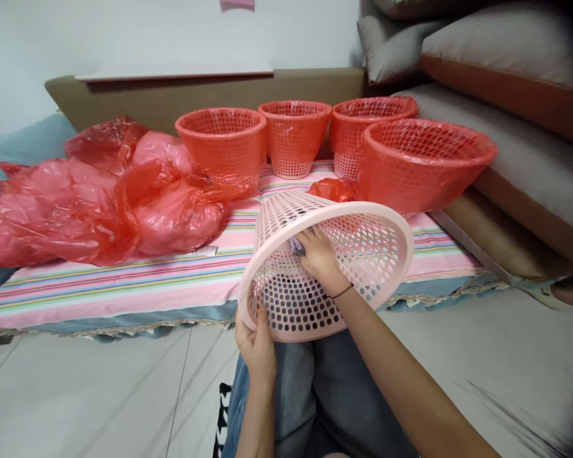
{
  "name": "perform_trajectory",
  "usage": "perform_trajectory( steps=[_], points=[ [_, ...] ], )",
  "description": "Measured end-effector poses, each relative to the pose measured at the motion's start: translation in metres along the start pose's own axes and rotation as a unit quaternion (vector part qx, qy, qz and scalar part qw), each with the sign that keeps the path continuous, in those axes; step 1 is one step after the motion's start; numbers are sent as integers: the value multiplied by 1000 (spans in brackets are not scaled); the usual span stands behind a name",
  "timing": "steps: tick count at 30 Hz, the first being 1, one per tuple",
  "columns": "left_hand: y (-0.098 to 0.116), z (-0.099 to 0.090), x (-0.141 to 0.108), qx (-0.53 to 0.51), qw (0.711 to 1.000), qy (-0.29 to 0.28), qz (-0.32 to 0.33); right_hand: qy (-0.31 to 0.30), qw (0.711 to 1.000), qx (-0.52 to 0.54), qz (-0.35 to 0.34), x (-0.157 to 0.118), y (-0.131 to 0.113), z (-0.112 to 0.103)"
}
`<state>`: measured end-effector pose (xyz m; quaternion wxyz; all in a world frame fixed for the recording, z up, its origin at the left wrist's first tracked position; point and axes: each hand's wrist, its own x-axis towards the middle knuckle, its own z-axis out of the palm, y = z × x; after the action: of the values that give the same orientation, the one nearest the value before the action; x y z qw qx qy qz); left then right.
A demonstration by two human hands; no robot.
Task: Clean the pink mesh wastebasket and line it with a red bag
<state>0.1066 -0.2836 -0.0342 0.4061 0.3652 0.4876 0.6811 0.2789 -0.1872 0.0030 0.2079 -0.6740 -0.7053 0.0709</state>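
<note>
A pale pink plastic basket [407,245] with a lattice of holes lies tilted over my knees, its wide mouth turned toward me. At the lower left of its rim, my left hand [258,346] grips the edge, thumb on the inside and fingers outside. Inside the basket is my right hand [319,256], closed on a small greyish-purple cloth [297,246] against the inner wall. Part of that cloth is hidden under the fingers. A dark band circles my right wrist.
Red-wrapped baskets stand behind: one at left [222,149], two at the back [295,137] [363,130], and one tilted at right [410,168]. Red plastic bags [100,203] heap at left on the striped cloth [124,286]. Grey cushions [516,44] are stacked at right.
</note>
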Motion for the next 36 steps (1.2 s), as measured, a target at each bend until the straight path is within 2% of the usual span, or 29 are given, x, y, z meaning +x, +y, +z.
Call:
perform_trajectory(
  steps=[5, 7, 10, 15, 19, 24, 28, 31, 33, 35, 36],
  points=[
    [-3, -2, 1, 7, 1000, -10, -14, -64, 998, 1, -4, 8, 2, 56],
    [-4, -3, 1, 10, 1000, -5, -15, -73, 997, 5, 0, 6, 5, 67],
    [-3, -2, 0, 24, 1000, 5, -12, -85, 996, 17, 1, 0, 8, 67],
    [1, 0, -1, 32, 999, 21, -14, -99, 994, 42, -20, -32, 4, 49],
    [-1, -1, -1, 17, 1000, 21, -15, -96, 990, 98, -42, -83, -7, 26],
    [-2, 2, -3, -16, 1000, 8, -24, -121, 977, 172, -29, -153, -18, 0],
    [4, 6, -4, -31, 999, 8, -24, -147, 950, 274, -14, -194, -21, -18],
    [7, 7, -3, -14, 1000, 11, -16, -180, 911, 370, 23, -208, -24, -35],
    [9, 8, -2, -5, 1000, 7, -11, -174, 885, 428, 49, -208, -25, -47],
    [12, 7, -2, 2, 1000, 1, -8, -131, 877, 458, 70, -203, -22, -58],
    [14, 7, -2, 8, 1000, 2, -5, -93, 883, 454, 74, -199, -18, -62]
  ],
)
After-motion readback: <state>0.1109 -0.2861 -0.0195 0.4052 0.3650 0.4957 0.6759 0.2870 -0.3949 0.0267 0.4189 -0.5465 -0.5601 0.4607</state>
